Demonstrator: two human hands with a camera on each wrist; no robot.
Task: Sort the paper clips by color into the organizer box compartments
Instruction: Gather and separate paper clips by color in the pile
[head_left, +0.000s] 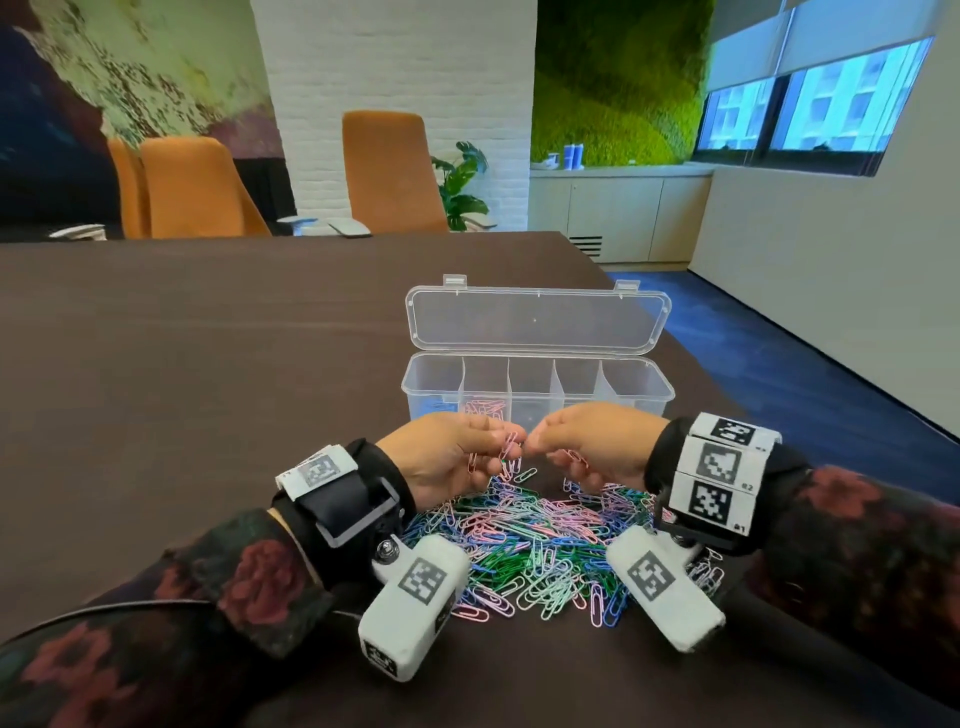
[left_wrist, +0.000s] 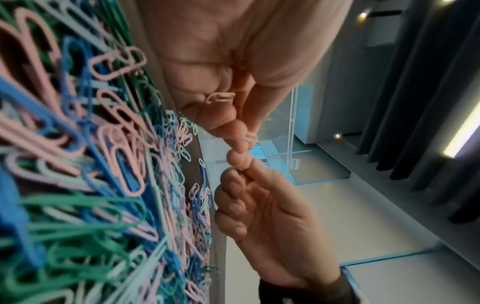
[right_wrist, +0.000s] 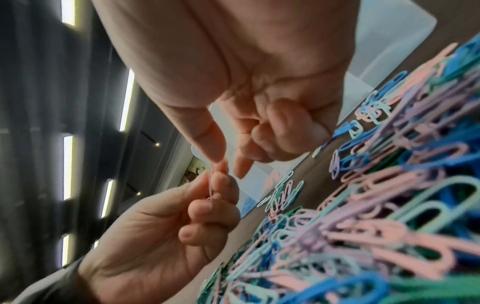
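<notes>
Head view: my left hand (head_left: 447, 457) and right hand (head_left: 597, 441) both pinch pink clips (head_left: 511, 457), fingertips meeting above the pile (head_left: 535, 540) (mixed colors), just in front of the open box (head_left: 537, 387).

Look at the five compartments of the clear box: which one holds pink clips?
The second compartment from the left of the clear box; pink clips show through its front wall.
</notes>
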